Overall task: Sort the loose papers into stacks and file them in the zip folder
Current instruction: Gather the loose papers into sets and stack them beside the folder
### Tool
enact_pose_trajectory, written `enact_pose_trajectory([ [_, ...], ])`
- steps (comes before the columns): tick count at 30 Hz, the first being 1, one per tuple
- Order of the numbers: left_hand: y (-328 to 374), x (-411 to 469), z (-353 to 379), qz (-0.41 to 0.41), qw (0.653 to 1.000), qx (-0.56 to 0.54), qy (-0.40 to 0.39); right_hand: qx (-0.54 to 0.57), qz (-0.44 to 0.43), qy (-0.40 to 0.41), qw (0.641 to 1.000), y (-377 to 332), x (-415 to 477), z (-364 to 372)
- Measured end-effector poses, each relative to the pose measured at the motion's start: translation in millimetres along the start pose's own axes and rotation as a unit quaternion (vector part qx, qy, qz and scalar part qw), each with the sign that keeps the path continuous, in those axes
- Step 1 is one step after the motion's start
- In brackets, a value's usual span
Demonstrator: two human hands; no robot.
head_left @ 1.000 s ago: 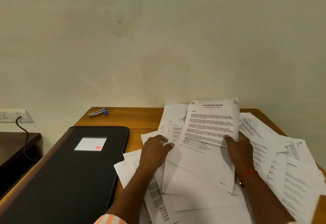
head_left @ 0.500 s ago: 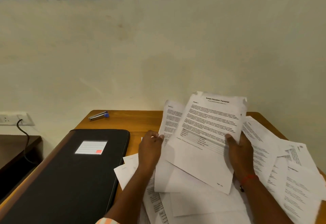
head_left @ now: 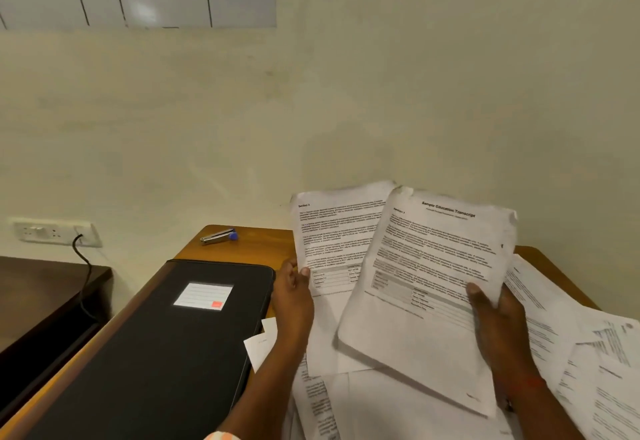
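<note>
Two sheets held over loose papers point(head_left: 554, 332).
Left hand point(head_left: 294, 297) pinches one sheet point(head_left: 332, 242), right hand point(head_left: 498, 321) grips the transcript point(head_left: 426, 283); folder point(head_left: 166, 346) lies closed at left. Light grips risk dropped, remixed sheets.

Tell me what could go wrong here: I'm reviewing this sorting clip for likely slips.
The left hand and right hand each pinch sheets by one edge, so the Section 2 page or transcript bundle may slip into the loose pile. With both hands full, the zip folder cannot be opened without setting them down.
</note>
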State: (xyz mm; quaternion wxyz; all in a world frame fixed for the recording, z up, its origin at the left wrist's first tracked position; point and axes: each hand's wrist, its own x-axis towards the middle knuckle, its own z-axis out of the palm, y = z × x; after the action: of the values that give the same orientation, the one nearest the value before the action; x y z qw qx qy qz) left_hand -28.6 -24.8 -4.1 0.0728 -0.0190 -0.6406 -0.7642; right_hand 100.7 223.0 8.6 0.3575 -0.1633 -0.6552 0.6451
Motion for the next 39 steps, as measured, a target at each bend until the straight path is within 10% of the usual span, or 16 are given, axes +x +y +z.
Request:
enact_pose_trajectory([
  [8, -3.8, -13.5, 13.1, -0.018, 0.982, 0.057, -0.180, 0.078, 0.053, -0.113, 0.989, 23.3, -0.8, 13.8],
  [14, -5.7, -10.2, 13.5, -0.059, 0.968, 0.107, -0.221, -0.114, -0.017, -0.064, 0.991, 22.3, -5.4, 22.8],
  [19, -11.5, 2.1, -2.6, -0.029, 0.987, 0.127, -0.092, -0.196, -0.014, -0.053, 0.979, 19.6, -5.1, 25.6],
  [25, -10.9, 9.6, -17.4, -0.040, 0.991, 0.110, 0.062, -0.579, 0.077, -0.084, 0.807, 31.1, 5.7, -0.3],
  [30, -9.1, 8.5, -15.4, -0.068, 0.993, 0.083, 0.059, -0.485, 0.073, -0.106, 0.865, 21.1, 5.2, 3.0],
  [35, 0.9, 10.8, -14.7, -0.100, 0.994, 0.030, 0.038, -0.281, 0.006, 0.100, 0.954, 9.6, 13.7, -17.1],
  [39, 2.2, 4.8, -14.5, -0.115, 0.993, 0.005, -0.008, -0.220, 0.036, 0.089, 0.971, 18.0, 23.4, -27.7],
])
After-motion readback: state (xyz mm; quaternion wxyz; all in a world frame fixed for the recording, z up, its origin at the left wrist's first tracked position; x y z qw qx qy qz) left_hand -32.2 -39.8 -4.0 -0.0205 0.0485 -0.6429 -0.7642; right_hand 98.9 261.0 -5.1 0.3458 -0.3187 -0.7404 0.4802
